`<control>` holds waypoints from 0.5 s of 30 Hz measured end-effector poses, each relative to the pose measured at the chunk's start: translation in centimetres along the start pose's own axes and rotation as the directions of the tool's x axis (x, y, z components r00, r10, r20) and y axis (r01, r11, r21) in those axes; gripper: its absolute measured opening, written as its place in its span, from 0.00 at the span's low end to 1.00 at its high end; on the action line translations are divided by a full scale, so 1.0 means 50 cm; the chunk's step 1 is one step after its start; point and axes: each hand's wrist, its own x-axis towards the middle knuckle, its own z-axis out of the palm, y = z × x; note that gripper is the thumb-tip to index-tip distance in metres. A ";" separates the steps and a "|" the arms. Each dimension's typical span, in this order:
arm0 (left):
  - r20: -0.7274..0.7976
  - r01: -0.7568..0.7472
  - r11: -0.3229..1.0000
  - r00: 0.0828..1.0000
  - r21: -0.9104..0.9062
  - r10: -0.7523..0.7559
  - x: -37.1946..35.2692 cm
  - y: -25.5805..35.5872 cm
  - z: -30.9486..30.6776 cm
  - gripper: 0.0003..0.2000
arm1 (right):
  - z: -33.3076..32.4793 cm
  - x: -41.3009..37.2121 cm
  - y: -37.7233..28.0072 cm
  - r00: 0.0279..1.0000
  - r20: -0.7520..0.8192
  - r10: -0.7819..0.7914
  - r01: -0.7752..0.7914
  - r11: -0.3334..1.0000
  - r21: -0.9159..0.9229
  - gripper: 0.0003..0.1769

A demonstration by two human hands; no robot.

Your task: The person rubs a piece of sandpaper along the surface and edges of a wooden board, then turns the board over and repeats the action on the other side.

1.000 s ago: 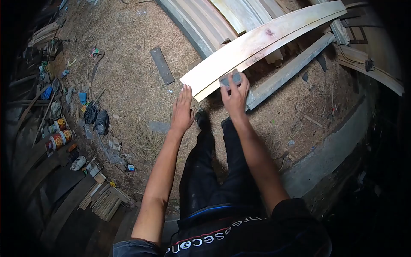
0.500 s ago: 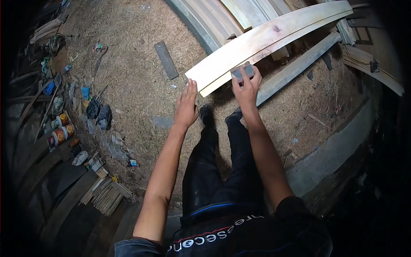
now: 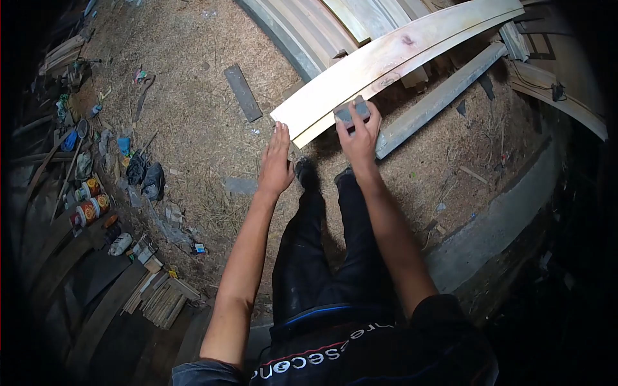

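A long pale wooden board (image 3: 360, 74) with a groove along its near side slants from the middle up to the upper right. My left hand (image 3: 277, 166) lies at its near-left end, fingers stretched out and fingertips touching the corner. In my right hand (image 3: 360, 141) is a grey sanding block (image 3: 352, 113), gripped between thumb and fingers. The block is against the board's near edge; its underside is hidden.
Wood shavings cover the ground, with a dark flat plank (image 3: 243, 93) on it. A grey beam (image 3: 441, 100) lies right of the board; stacked boards (image 3: 299, 32) sit behind. At left are paint cans (image 3: 89, 209), plastic bags (image 3: 153, 181) and wood strips (image 3: 162, 299).
My right hand has slid the sanding block a little left along the board's near edge, towards the near end. My left hand stays at the corner. The whole view has shifted slightly.
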 end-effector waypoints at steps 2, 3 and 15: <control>-0.010 0.010 1.000 1.000 -0.008 -0.010 0.003 0.000 0.004 0.51 | 0.016 -0.029 -0.047 1.000 -0.025 -0.010 0.010 1.000 0.024 0.27; -0.025 -0.001 0.999 1.000 -0.033 0.000 0.001 -0.003 0.009 0.51 | 0.029 -0.057 -0.074 0.997 0.070 -0.026 0.021 0.997 0.074 0.28; 0.013 0.024 0.999 1.000 0.037 -0.025 -0.006 -0.008 0.002 0.49 | 0.006 -0.027 -0.007 1.000 -0.013 -0.026 0.027 0.999 0.029 0.29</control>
